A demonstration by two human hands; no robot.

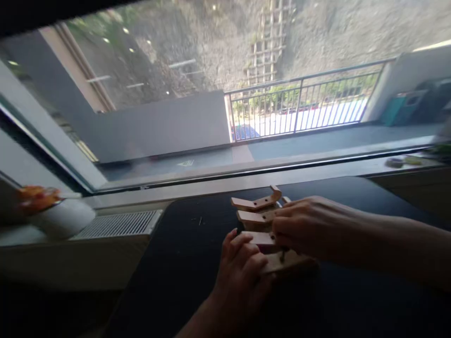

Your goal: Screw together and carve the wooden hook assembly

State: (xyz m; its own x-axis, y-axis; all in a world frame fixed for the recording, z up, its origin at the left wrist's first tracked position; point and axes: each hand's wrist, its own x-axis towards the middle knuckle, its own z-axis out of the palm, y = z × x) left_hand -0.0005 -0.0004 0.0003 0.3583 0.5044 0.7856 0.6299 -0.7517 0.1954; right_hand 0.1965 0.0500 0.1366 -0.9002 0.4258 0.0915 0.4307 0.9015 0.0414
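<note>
On the dark table lies a small wooden assembly [252, 217] of several parallel pale slats with dark holes; the farthest slat ends in an upturned curved hook. My left hand [243, 263] grips its near left side, fingers curled over the slat ends. My right hand [306, 223] is closed above the right part of the assembly, its fingertips pinched together low over the slats. What they pinch is hidden. Just below those fingers, a small dark screw-like piece [283, 256] stands on the nearest wooden slat [276, 263].
A few thin dark bits, perhaps screws [200, 220], lie on the black tabletop [176, 253] to the left. Behind the table runs a windowsill [197, 188] below a large window. A white pot [63, 218] with orange flowers stands at far left, beside a vent grille [120, 224].
</note>
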